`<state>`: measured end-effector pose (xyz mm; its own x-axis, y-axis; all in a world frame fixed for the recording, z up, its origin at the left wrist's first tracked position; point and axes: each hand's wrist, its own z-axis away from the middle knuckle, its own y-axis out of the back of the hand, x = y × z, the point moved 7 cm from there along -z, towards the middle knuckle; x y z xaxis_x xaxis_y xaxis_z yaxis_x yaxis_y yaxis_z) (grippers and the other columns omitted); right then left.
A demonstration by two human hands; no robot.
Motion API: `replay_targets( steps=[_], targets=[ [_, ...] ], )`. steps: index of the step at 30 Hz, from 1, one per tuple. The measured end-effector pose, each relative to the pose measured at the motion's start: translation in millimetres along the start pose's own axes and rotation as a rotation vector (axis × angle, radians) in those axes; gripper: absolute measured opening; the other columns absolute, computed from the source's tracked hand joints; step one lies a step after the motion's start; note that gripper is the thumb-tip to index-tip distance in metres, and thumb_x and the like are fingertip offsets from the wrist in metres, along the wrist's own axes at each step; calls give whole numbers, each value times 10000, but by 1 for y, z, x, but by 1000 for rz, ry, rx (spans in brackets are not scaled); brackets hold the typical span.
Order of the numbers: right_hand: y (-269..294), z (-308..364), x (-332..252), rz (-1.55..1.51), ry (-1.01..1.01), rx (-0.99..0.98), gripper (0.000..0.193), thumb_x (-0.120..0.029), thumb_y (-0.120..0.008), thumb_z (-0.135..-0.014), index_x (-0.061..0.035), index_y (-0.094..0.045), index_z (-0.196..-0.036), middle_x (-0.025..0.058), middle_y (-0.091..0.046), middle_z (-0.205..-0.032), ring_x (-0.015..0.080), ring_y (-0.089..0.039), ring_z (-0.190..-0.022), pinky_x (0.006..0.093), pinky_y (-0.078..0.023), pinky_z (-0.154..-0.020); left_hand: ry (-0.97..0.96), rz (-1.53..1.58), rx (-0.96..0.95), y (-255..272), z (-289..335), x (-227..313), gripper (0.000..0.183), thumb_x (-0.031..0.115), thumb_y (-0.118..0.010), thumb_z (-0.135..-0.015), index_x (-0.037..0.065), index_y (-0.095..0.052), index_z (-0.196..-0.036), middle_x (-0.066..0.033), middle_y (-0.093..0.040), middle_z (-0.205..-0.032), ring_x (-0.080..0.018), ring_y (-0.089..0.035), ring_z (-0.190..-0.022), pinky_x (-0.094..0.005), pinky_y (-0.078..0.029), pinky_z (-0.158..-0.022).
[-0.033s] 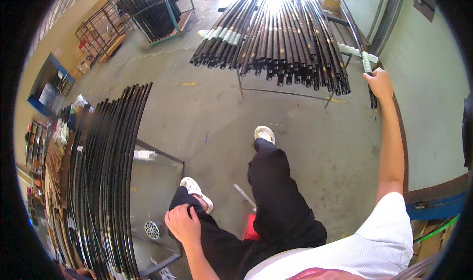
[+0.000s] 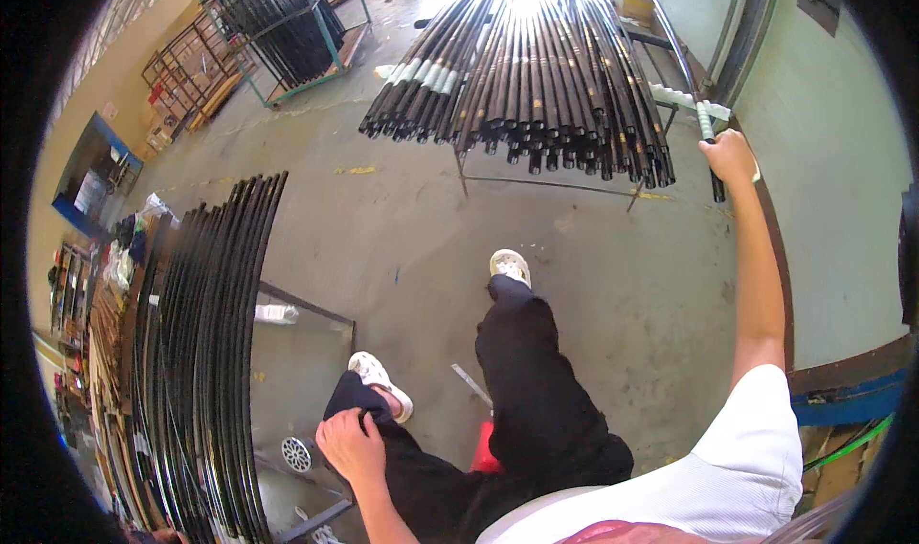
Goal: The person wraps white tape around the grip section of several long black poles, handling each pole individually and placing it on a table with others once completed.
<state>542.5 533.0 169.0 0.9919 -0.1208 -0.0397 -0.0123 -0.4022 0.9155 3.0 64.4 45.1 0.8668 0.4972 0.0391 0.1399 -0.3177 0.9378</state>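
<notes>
My right hand [image 2: 729, 156] reaches far forward at the right, its fingers wrapped round a long black pole [image 2: 717, 184]. Pale wrapping shows on the pole just beyond my fist, and the lower end sticks out below it. To the left of this pole, a wide layer of similar black poles [image 2: 536, 89] lies across a metal stand, some with white wrapping. My left hand [image 2: 352, 446] rests over my left knee on black trousers, fingers spread and holding nothing.
Another bundle of long black poles [image 2: 215, 353] lies at my left on a metal frame [image 2: 316, 305]. A green rack [image 2: 330, 42] of poles stands far left. Between my legs is a red object [image 2: 486, 448]. A pale wall [image 2: 833, 190] runs along the right.
The whole view has shifted slightly. My right hand still grips the pole, and my left hand stays on my knee.
</notes>
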Motion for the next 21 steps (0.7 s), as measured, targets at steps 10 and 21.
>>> replay_targets(
  steps=[10, 21],
  targets=[
    [-68, -60, -7, 45, -242, -120, 333, -269, -631, -697, -67, -682, -957, 167, -641, -1030, 310, -637, -938, 424, -510, -750, 7, -107, -66, -3, 4, -25, 164, 147, -680, -704, 68, -611, -830, -86, -596, -884, -282, -532, -923, -411, -359, -897],
    [-81, -68, -13, 153, -126, 50, 435, -466, -627, -752, -66, -666, -920, 200, -513, -1140, 330, -594, -974, 440, -489, -804, 68, -177, -189, -12, 5, -41, 195, 153, -686, -693, 66, -607, -849, -80, -592, -912, -275, -530, -949, -416, -363, -892]
  ],
)
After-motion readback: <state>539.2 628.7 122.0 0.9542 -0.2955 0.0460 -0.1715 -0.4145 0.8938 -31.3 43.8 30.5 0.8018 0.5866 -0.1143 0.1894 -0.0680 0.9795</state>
